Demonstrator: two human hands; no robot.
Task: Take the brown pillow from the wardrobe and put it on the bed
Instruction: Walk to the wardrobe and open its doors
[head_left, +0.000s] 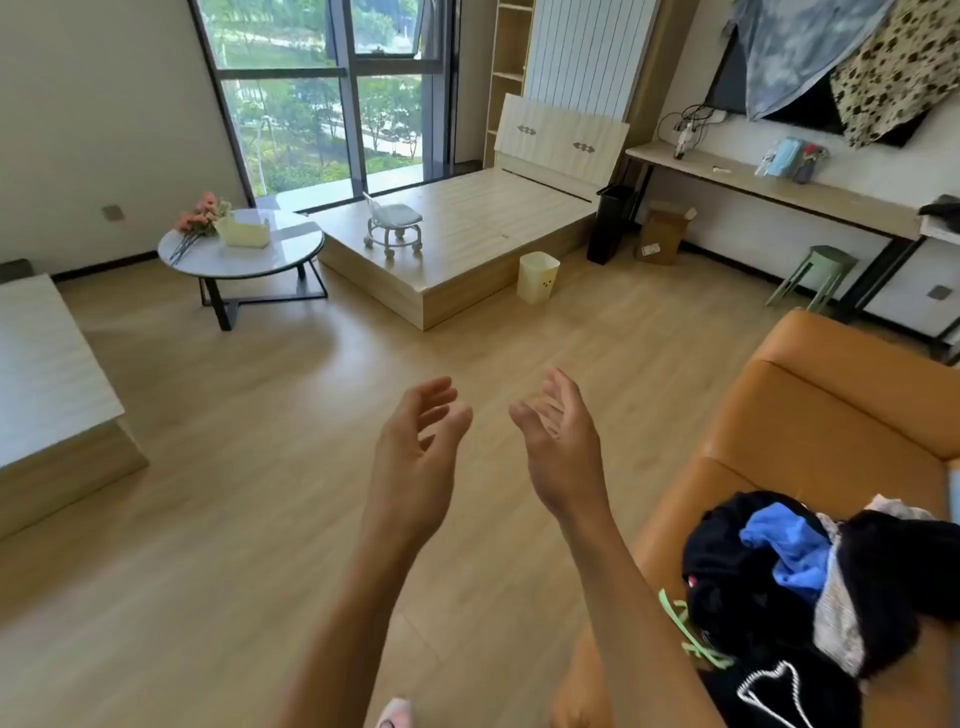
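Spotter: Your left hand (415, 452) and your right hand (558, 447) hang in front of you over the floor. The palms face each other, the fingers are loosely spread, and neither holds anything.

Coach: Good, you want both free. The brown pillow is not in this view, and I can't pick out the wardrobe either. I'd judge this to be the very start, so turn until you find them.

Spotter: Note the target first. The bare light-wood platform bed (483, 218) lies ahead by the window. A small white wheeled stool (393, 223) stands on its left part.

Coach: So plan to set the pillow on the open boards toward the headboard, apart from that stool. Take the pillow with both hands at its sides. When you carry it over, pass between the orange leather sofa (831, 415) and the pale yellow plastic bin (538, 276) beside the bed.
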